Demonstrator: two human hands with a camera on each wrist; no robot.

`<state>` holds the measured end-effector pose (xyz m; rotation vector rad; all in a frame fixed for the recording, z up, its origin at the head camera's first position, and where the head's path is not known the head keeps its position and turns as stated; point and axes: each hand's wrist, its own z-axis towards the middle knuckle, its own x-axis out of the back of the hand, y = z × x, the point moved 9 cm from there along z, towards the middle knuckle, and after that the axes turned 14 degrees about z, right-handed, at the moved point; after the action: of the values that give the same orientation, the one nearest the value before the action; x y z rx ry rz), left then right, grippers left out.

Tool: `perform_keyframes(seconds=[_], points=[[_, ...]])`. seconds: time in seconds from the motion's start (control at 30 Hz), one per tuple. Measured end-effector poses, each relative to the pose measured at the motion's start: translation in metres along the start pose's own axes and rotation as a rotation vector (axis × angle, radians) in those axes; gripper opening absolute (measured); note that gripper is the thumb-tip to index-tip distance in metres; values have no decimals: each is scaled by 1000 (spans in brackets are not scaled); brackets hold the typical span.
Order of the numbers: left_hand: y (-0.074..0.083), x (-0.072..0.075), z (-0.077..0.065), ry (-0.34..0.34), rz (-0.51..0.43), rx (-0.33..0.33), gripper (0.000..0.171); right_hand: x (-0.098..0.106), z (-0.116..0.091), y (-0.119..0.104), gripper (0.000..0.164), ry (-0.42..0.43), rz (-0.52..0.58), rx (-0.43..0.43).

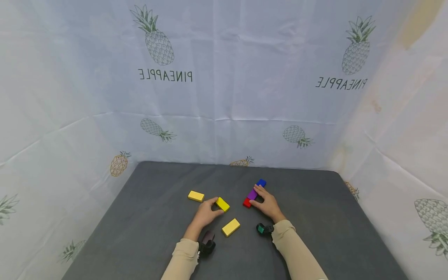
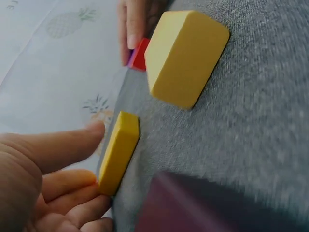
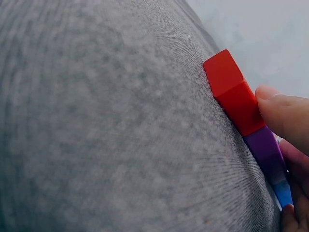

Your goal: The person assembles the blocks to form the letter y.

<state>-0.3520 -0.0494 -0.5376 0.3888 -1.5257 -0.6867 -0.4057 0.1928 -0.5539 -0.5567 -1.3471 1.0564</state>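
In the head view my left hand [image 1: 205, 214] is beside a bright yellow block [image 1: 222, 204], thumb and fingers spread about it. In the left wrist view a fingertip meets one end of this yellow block [image 2: 118, 153], while the thumb looks apart from it. A red block [image 1: 247, 202], a purple block [image 1: 252, 194] and a blue block [image 1: 261, 182] form a slanted row, end to end. Along the row's right side lies my right hand [image 1: 268, 204]. Its thumb touches the red block [image 3: 236, 96]; its other fingers reach by the purple and blue ones, partly hiding them.
A pale yellow block [image 1: 196, 196] lies left of the bright yellow one, and another pale yellow block [image 1: 231, 227] lies nearer the front between the forearms. The dark grey table [image 1: 157, 194] meets a hanging pineapple-print cloth [image 1: 224, 97] at its back and sides.
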Motion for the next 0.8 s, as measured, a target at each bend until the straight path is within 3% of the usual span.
perform_keyframes(seconds=[0.17,0.4,0.6,0.8], points=[[-1,-4,3,14,28,-28,62,-2,-2,-2,71,4,1,-1],[-6,-5,5,-5,38,15,69,-1,-1,-2,71,16,-2,14],[-4,-5,7,-2,67,4,67,0,1,-2,71,15,-5,19],[-7,-5,7,3,15,7,65,0,0,-2,71,8,-13,-2]])
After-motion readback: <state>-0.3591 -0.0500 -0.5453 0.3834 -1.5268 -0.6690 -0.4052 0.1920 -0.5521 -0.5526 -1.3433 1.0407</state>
